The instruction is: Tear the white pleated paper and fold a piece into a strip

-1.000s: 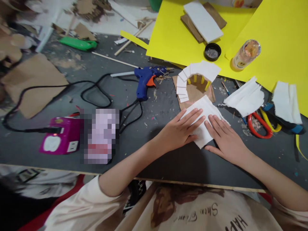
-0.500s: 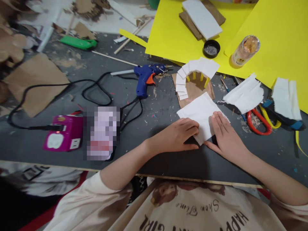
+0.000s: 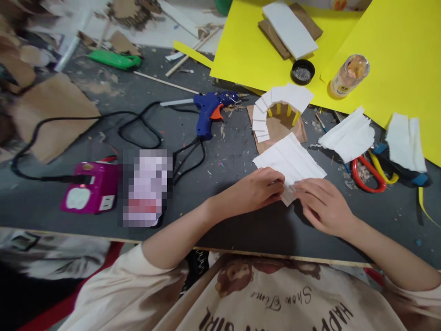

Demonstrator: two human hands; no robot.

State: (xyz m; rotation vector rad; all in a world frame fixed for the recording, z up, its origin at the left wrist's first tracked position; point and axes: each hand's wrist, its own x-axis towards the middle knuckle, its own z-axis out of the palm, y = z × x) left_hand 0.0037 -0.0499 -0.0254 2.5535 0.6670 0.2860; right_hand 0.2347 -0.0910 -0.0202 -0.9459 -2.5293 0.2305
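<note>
A creased white piece of tissue paper [image 3: 292, 156] lies on the grey table in front of me, its far corner over the edge of a brown cardboard base. My left hand [image 3: 267, 186] is closed on its left edge, fingers curled. My right hand [image 3: 322, 202] pinches the near right edge with bent fingers. Just beyond stands a small curved model [image 3: 275, 103] with white card pieces on top and short yellow posts beneath. To the right are a folded white tissue piece [image 3: 351, 133] and another one [image 3: 406, 142].
A blue glue gun [image 3: 210, 110] lies left of the model, its cord running to a magenta box [image 3: 91, 188]. Nearby are a blurred-out phone [image 3: 148, 188], red-handled scissors [image 3: 368, 177], a glass jar [image 3: 349, 76], a black lid [image 3: 303, 72], yellow sheets [image 3: 406, 55] and a green cutter [image 3: 113, 59].
My right hand has gone from lying flat on the tissue to pinching its near edge. Creases now run across the tissue. My left hand stays in nearly the same place.
</note>
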